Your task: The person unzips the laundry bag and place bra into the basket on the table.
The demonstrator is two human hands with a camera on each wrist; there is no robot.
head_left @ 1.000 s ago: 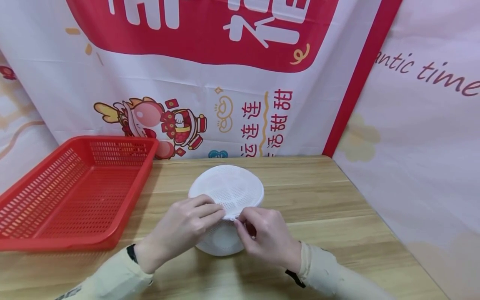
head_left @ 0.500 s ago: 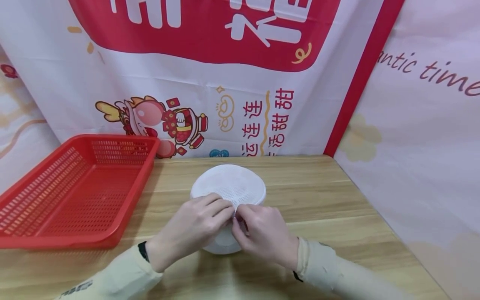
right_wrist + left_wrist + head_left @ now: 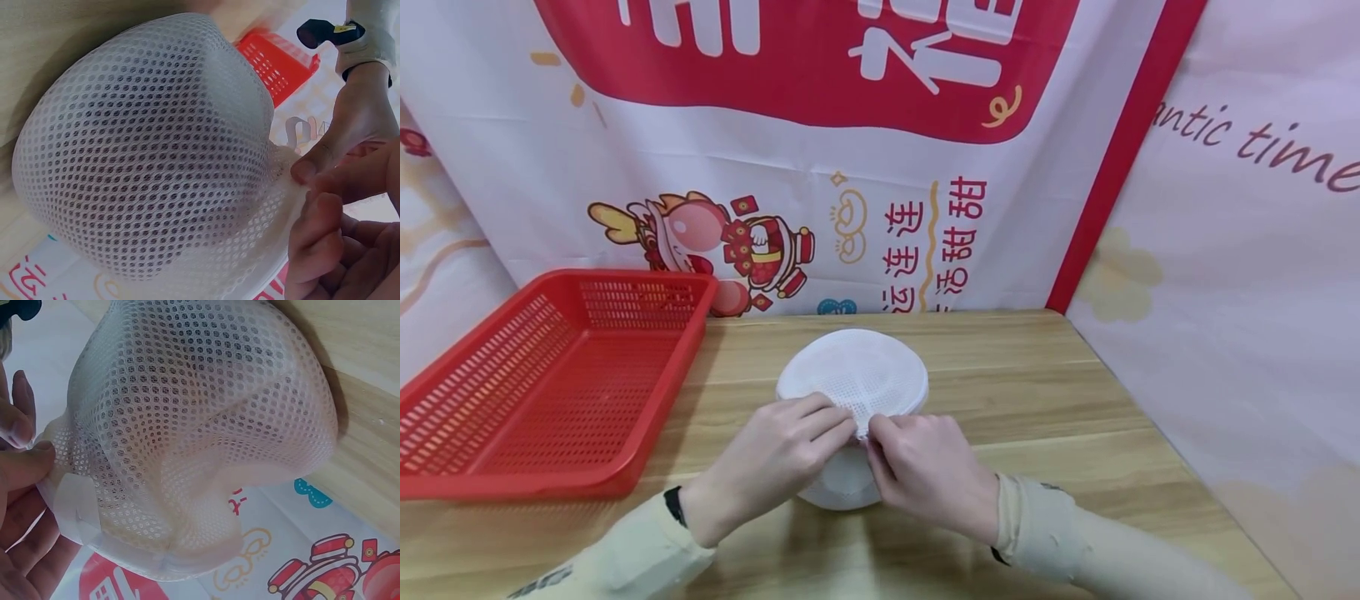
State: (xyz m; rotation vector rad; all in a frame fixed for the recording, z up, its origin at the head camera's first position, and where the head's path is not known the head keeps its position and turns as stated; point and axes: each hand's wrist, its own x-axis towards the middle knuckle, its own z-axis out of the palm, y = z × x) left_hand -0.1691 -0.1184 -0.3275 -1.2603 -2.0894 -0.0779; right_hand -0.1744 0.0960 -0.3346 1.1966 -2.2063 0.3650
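A rounded white mesh laundry bag (image 3: 850,367) stands on the table in front of me, with a flat round top and a smooth band along its rim. My left hand (image 3: 778,454) grips the near side of that rim, thumb pressed on the edge in the left wrist view. Right beside it, my right hand (image 3: 928,467) pinches the same rim between thumb and index finger. The fingertips of both hands nearly meet and hide the small stretch of edge between them. In the right wrist view the mesh body (image 3: 150,144) bulges out below the band.
A red perforated plastic basket (image 3: 587,400) sits on the left of the wooden table (image 3: 1037,400). Behind the table hangs a white cloth with red printing (image 3: 790,83). Another printed cloth (image 3: 1232,250) runs along the right side.
Both hands stay on the bag's rim. They shifted slightly right with the bag, then back left. The fingertips now sit a little closer together than a second ago.
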